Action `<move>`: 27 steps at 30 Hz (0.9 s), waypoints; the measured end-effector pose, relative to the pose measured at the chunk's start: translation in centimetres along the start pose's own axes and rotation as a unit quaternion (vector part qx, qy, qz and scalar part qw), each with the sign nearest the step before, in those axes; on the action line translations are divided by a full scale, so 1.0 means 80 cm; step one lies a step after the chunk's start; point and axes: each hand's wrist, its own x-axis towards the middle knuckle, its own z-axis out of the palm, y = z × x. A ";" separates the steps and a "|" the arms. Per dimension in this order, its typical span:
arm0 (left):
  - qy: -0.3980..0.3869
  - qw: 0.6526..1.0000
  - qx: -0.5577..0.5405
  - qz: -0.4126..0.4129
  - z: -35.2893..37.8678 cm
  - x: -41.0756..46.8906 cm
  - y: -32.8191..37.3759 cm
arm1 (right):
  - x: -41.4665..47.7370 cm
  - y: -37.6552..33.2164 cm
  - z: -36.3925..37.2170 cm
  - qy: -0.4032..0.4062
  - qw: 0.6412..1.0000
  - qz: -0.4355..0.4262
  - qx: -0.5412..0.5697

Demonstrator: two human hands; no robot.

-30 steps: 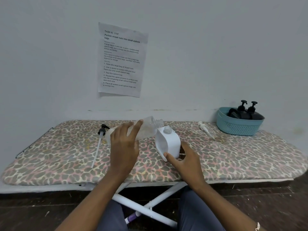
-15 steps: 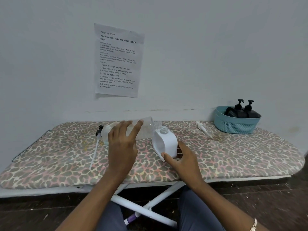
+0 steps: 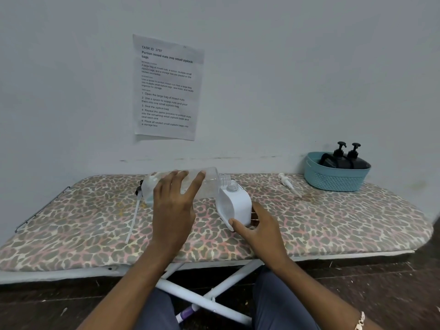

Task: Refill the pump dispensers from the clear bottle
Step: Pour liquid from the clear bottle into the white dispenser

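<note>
One wide-angle view, worn on the person's head, looks forward and down over the ironing board [image 3: 345, 222] toward the wall [image 3: 285, 67] and its printed sheet [image 3: 166, 86]. The left hand [image 3: 173, 210] and right hand [image 3: 262, 231] lie close below the lens, mid-frame.

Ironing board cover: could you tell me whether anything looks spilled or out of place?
A brownish stain marks the cover beside the loose white pump, like an old spill. The wall sheet describes portioning nuts, a different job.
</note>
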 end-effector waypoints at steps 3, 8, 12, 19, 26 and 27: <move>-0.004 1.000 0.010 0.004 -0.003 0.002 0.001 | 0.000 0.001 0.000 0.000 1.000 0.001 0.004; -0.009 1.000 0.018 0.007 -0.005 0.003 0.001 | 0.000 -0.001 0.000 0.001 1.000 0.002 0.013; -0.011 1.000 0.023 0.010 -0.005 0.004 0.001 | -0.001 -0.001 0.000 -0.004 1.000 0.008 0.020; -0.014 0.999 0.030 0.009 -0.009 0.006 0.002 | -0.001 -0.003 -0.001 -0.002 1.000 0.004 0.015; -0.011 0.999 0.033 0.012 -0.012 0.008 0.004 | -0.002 -0.004 -0.001 0.000 1.000 0.000 0.012; -0.011 0.999 0.034 0.013 -0.013 0.008 0.004 | -0.001 -0.004 -0.001 0.000 1.000 0.001 0.011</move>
